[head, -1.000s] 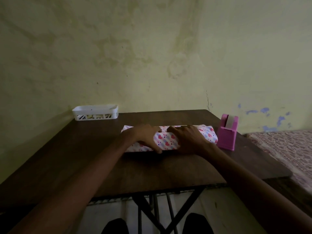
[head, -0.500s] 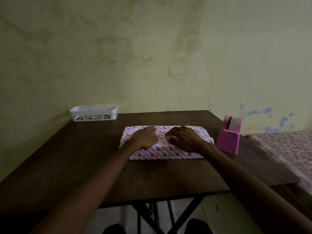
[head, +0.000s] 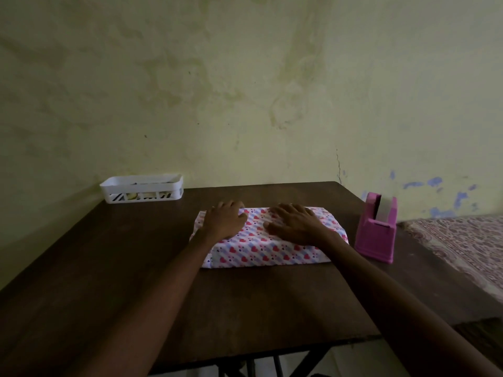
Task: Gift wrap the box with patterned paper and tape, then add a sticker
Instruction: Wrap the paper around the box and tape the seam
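The box point(head: 268, 242) sits in the middle of the frame, covered in heart paper. It lies flat, with its long side going left to right. I think taping and the sticker are not done yet. The left hand point(head: 224, 223) and right hand point(head: 295, 227) press flat on top, a little apart. The pink tape holder point(head: 377, 232) stands just to its right on the table point(head: 245, 303).

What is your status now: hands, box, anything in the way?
Flat on the wrapped box: left hand, right hand. It lies on the table. To its right, apart: pink tape dispenser; nothing in the way.
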A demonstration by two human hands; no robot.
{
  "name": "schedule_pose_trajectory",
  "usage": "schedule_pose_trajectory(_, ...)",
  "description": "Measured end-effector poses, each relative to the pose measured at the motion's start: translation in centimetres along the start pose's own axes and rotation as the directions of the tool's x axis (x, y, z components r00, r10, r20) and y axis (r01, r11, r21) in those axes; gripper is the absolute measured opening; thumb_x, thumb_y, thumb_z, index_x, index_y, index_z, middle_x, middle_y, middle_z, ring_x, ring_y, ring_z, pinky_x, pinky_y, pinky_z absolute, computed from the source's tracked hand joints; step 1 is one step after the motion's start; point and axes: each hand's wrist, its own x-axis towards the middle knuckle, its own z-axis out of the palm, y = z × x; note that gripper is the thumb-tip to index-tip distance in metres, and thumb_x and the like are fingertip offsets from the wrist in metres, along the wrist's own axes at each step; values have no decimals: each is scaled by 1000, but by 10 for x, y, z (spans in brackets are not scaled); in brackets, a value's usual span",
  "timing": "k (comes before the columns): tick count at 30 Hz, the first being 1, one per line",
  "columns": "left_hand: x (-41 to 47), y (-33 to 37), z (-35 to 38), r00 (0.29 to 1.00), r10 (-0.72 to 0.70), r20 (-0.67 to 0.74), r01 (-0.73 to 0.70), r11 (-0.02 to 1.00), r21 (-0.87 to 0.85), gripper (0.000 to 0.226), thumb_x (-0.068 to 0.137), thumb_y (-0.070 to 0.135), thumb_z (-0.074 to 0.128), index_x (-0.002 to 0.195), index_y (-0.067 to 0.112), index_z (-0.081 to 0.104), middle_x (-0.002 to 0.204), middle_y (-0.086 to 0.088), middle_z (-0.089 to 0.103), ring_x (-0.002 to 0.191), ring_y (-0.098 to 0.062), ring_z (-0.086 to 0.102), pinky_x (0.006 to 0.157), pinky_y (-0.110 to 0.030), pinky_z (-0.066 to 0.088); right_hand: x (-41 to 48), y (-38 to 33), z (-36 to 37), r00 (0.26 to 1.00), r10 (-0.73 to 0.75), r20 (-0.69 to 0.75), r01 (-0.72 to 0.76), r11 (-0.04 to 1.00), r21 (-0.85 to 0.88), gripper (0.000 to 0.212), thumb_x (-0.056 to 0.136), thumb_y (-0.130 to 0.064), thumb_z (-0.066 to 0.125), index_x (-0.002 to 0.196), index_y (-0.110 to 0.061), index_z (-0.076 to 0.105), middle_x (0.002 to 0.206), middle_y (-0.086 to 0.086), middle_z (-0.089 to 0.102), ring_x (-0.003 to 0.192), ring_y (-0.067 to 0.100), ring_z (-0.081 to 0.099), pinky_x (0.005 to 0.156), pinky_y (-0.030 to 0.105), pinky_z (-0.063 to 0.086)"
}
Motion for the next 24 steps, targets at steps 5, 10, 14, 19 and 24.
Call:
schedule_pose_trajectory(5, 9, -2, -3, 998, -67, 21, 68, 996, -51, 44, 101, 45, 36, 134, 19, 50, 137, -8, 54, 125, -27, 48, 107, -46, 37, 7, 6, 2, 1000, 13, -26, -12, 1000, 23, 75, 91, -73, 30, 154, -32, 20, 162, 2, 18, 148, 31, 17, 116, 53, 18)
schedule_pose_trajectory(10, 11, -2, -1, 997, -71, -18, 70, 997, -43, 45, 101, 47, 36, 129, 18, 55, 132, -7, 59, 120, -26, 54, 109, -50, 35, 5, 4, 3, 996, 18, -92, -18, 1000, -4, 80, 87, -77, 28, 152, -30, 27, 160, 4, 24, 146, 32, 22, 118, 56, 13)
schedule_pose_trajectory(14, 7, -1, -1, 994, -47, -98, 39, 995, -87, 40, 101, 49, 33, 96, 19, 59, 105, -7, 67, 99, -23, 61, 105, -52, 37, 2, 0, 2, 991, 25, -131, -27, 1000, -11, 91, 76, -83, 19, 150, -31, 28, 158, 4, 28, 145, 31, 24, 119, 58, 8)
schedule_pose_trajectory(19, -8, 5, -9, 944, 30, -328, -38, 999, -18, 40, 101, 48, 34, 103, 19, 62, 106, -2, 67, 99, -20, 59, 102, -46, 39, -13, -4, 2, 951, 15, -309, -35, 998, -59, 100, 73, -90, 12, 152, -30, 25, 156, 5, 30, 142, 29, 27, 120, 54, 8)
schedule_pose_trajectory(24, -34, 13, -20, 833, 149, -532, -114, 989, 98, 43, 98, 53, 38, 113, 19, 61, 113, -3, 67, 103, -20, 59, 101, -41, 38, -41, -13, 9, 841, -29, -540, -38, 993, -111, 88, 84, -83, 25, 153, -29, 21, 156, 5, 28, 143, 28, 25, 120, 54, 8)
